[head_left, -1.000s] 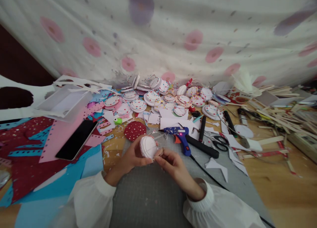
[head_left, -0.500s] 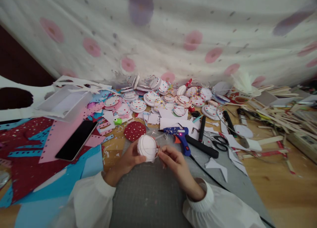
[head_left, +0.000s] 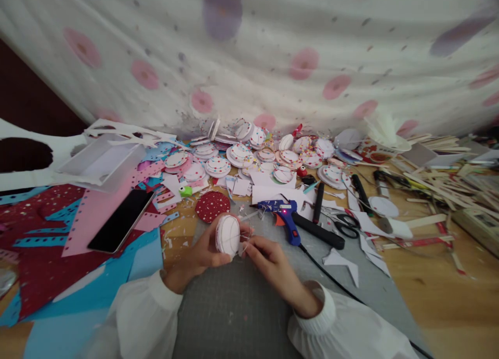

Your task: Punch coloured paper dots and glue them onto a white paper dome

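Note:
My left hand (head_left: 197,256) grips a round white paper piece (head_left: 227,235) with thin red lines, holding it upright above the grey mat (head_left: 234,312). My right hand (head_left: 268,260) pinches at the piece's right edge, where fine glue threads trail; its fingers are closed. A blue glue gun (head_left: 284,215) lies just beyond my right hand, its cord running right. A red dotted disc (head_left: 212,206) rests on the table just beyond the white piece.
Several decorated white discs (head_left: 249,158) are heaped at the back by a flowered cloth (head_left: 273,52). A black phone (head_left: 120,219) lies on pink paper at left beside a white tray (head_left: 99,161). Scissors (head_left: 345,225), black markers and wooden sticks (head_left: 440,187) crowd the right.
The white piece has been turned in my hands, from facing me to more edge-on. My right fingers shifted slightly left along its rim.

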Available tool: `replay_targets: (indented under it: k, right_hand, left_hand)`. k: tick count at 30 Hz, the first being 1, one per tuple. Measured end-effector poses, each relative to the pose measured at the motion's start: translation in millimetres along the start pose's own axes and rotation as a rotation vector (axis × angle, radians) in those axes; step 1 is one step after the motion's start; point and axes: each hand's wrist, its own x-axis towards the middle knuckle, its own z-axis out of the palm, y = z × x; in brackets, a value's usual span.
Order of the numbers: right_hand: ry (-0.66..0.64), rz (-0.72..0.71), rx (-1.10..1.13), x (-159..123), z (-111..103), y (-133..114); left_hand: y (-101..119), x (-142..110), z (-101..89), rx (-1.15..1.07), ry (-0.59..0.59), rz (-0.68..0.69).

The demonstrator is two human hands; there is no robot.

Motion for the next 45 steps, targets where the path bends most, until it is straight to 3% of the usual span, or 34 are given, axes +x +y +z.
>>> replay_targets:
  k: [3, 5, 8, 10, 14, 18, 24, 32, 37, 40, 45]
  right_hand:
    - [0.032, -0.011, -0.042, 0.5, -0.1, 1.6]
    - [0.120, -0.040, -0.044, -0.1, -1.7, -0.4]
    - [0.303, -0.158, -0.080, -2.9, -5.1, -6.2]
    - [0.343, -0.275, -0.161, -5.3, -6.9, -9.6]
    - [0.201, -0.436, -0.328, -8.4, -7.4, -10.9]
    - [0.048, -0.452, -0.373, -8.9, -7.2, -10.2]
    - [0.024, -0.498, -0.374, -9.4, -9.7, -13.9]
    - [0.020, -0.533, -0.379, -10.2, -10.8, -12.6]
    - [0.016, -0.525, -0.302, -13.0, -11.1, -14.5]
    - [0.112, -0.460, -0.202, -12.1, -8.9, -12.9]
    - [0.351, -0.210, -0.031, -2.4, -4.6, -3.7]
  left_hand:
    - [-0.6, 1.0, 0.0, 0.013, 0.024, 0.024]
    - [-2.1, 1.5, -0.2, 0.017, 0.037, 0.055]
    - [-5.1, 2.0, -1.3, 0.022, 0.008, 0.078]
    - [-7.7, 2.5, -2.8, 0.032, -0.032, 0.061]
    - [-14.5, 3.1, -7.2, 0.060, -0.061, -0.010]
    - [-20.8, 2.4, -11.5, 0.096, -0.074, -0.019]
    - [-19.1, 0.5, -10.4, 0.044, -0.103, -0.051]
    - [-19.0, -0.7, -9.4, -0.044, -0.057, -0.080]
    - [-15.9, -0.6, -8.4, -0.053, -0.087, -0.077]
    - [-12.0, 1.0, -5.2, -0.057, -0.112, -0.077]
    - [-12.5, 2.7, -3.2, -0.140, -0.124, -0.122]
